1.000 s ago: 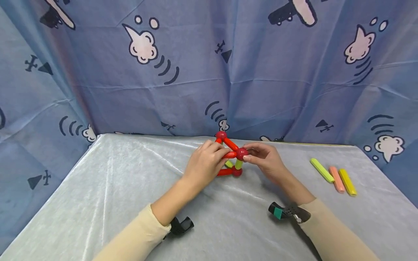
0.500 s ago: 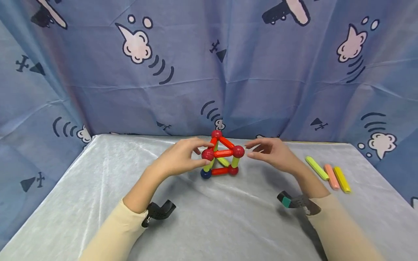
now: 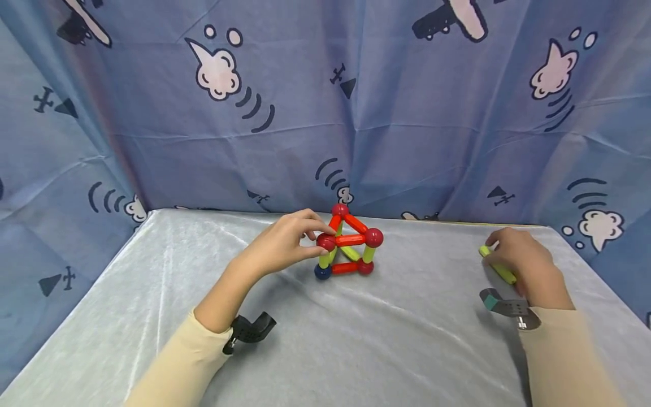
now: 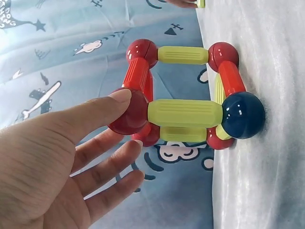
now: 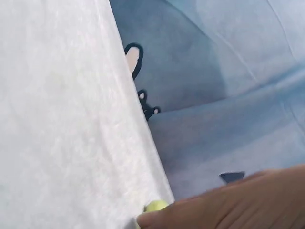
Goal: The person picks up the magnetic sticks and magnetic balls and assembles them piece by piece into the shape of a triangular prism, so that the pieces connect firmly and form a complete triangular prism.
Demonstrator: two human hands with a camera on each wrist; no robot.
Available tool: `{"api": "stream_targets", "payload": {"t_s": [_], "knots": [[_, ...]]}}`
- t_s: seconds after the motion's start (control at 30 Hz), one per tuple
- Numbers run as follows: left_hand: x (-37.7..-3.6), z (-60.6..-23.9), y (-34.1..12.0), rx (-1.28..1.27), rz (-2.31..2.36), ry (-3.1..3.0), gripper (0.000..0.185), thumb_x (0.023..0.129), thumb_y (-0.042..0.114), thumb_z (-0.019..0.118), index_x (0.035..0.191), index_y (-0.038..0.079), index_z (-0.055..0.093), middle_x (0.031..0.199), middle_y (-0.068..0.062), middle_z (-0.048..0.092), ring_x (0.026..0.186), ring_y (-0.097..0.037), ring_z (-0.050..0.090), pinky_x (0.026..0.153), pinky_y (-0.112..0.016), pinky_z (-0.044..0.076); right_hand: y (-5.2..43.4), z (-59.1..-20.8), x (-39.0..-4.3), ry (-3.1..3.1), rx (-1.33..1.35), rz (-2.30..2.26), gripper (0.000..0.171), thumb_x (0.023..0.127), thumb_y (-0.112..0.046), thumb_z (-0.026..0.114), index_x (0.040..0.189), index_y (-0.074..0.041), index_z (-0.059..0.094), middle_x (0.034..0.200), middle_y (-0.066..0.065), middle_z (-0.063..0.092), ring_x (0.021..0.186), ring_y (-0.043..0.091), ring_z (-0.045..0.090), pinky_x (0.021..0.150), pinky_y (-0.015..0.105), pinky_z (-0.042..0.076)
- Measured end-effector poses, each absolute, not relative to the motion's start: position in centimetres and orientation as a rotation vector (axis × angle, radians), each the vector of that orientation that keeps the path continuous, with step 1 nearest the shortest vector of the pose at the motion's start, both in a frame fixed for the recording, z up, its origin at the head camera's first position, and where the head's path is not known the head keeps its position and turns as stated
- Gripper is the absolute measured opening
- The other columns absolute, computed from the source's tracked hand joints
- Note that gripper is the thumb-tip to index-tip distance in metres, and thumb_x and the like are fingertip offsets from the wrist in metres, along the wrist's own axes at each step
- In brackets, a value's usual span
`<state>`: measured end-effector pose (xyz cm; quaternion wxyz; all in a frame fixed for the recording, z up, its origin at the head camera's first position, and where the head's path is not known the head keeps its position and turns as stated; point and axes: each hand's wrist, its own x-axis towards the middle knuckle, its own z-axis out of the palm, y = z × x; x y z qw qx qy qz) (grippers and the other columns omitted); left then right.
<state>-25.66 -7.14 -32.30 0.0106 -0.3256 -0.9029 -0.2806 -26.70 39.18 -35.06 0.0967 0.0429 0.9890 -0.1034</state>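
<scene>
A small frame of magnetic rods and balls stands on the cloth, with red rods (image 3: 351, 240) along its top and light green rods as uprights. My left hand (image 3: 282, 243) holds the red ball (image 4: 131, 112) at the frame's near left top corner, thumb on its near side and fingers behind. Straight below that ball, a dark blue ball (image 4: 243, 115) forms the bottom corner. Off to the right, my right hand (image 3: 529, 263) has thumb and forefinger around a loose light green magnetic rod (image 3: 500, 272). In the right wrist view only the rod's end (image 5: 156, 205) shows past a fingertip.
A whitish plush cloth (image 3: 407, 339) covers the table. Behind it hangs a blue printed curtain (image 3: 305, 113). Another light green rod (image 3: 350, 254) shows low within the frame. Each wrist carries a black camera mount (image 3: 251, 328).
My right hand has left the frame and moved right to the loose light green rod, now covering the salmon and yellow rods. My left hand has shifted left to the near left top ball.
</scene>
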Motion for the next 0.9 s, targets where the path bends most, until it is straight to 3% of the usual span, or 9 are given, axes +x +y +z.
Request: {"api": "stream_targets", "payload": {"t_s": [0.17,0.27,0.33,0.43,0.57,0.73,0.9], "knots": [[-25.8,-32.4,-7.3,-1.023,-0.879,-2.811,0.031,0.089,0.022,0.079,0.120,0.023,0.075,0.116,0.003,0.067,0.100,-0.017,0.063,0.080,-0.030,0.054,38.9,-35.9,-27.5,2.947,-0.112,-0.420,0.042,0.086,-0.014,0.071,0.122,0.006,0.064,0.110,0.031,0.069,0.096,0.043,0.067,0.075,0.051,0.055],[-25.8,-32.4,-7.3,-1.011,-0.877,-2.819,0.030,0.090,0.023,0.078,0.120,0.023,0.075,0.116,0.004,0.067,0.099,-0.015,0.064,0.080,-0.030,0.056,37.6,-35.4,-27.5,2.980,-0.284,-0.557,0.040,0.089,-0.015,0.074,0.124,0.002,0.066,0.112,0.027,0.071,0.100,0.041,0.069,0.076,0.045,0.057],[-25.9,-32.5,-7.4,-1.011,-0.873,-2.820,0.030,0.090,0.023,0.078,0.120,0.023,0.075,0.116,0.003,0.068,0.098,-0.014,0.065,0.080,-0.029,0.056,36.3,-34.3,-27.2,2.987,-0.364,-0.648,0.039,0.090,-0.019,0.075,0.126,-0.004,0.067,0.115,0.022,0.072,0.101,0.036,0.070,0.074,0.037,0.058],[-25.9,-32.5,-7.4,-1.014,-0.870,-2.820,0.030,0.089,0.023,0.079,0.120,0.022,0.075,0.114,0.003,0.069,0.097,-0.013,0.065,0.080,-0.029,0.056,33.9,-32.3,-26.4,2.988,-0.457,-0.761,0.038,0.092,-0.026,0.075,0.127,-0.013,0.068,0.117,0.014,0.072,0.101,0.018,0.069,0.072,0.026,0.055],[-25.9,-32.4,-7.3,-1.016,-0.863,-2.821,0.030,0.090,0.022,0.078,0.120,0.021,0.075,0.112,0.003,0.070,0.095,-0.013,0.064,0.078,-0.028,0.055,30.2,-30.0,-24.7,2.948,-0.625,-0.983,0.034,0.092,-0.024,0.076,0.124,-0.018,0.071,0.110,0.006,0.073,0.093,0.002,0.067,0.074,0.021,0.056],[-25.9,-32.5,-7.2,-1.018,-0.851,-2.825,0.030,0.090,0.022,0.077,0.120,0.021,0.074,0.111,0.003,0.069,0.095,-0.013,0.063,0.078,-0.027,0.055,24.3,-29.6,-22.9,2.804,-0.797,-1.143,0.034,0.089,-0.018,0.079,0.122,-0.018,0.073,0.105,0.001,0.076,0.092,0.009,0.071,0.076,0.025,0.061],[-25.9,-32.5,-7.3,-1.029,-0.840,-2.820,0.029,0.091,0.022,0.077,0.120,0.022,0.074,0.111,0.003,0.069,0.095,-0.013,0.064,0.079,-0.028,0.055,19.1,-32.3,-22.4,2.921,-0.870,-1.064,0.035,0.085,-0.016,0.082,0.119,-0.019,0.076,0.101,-0.002,0.078,0.086,0.010,0.072,0.071,0.022,0.060]]}}
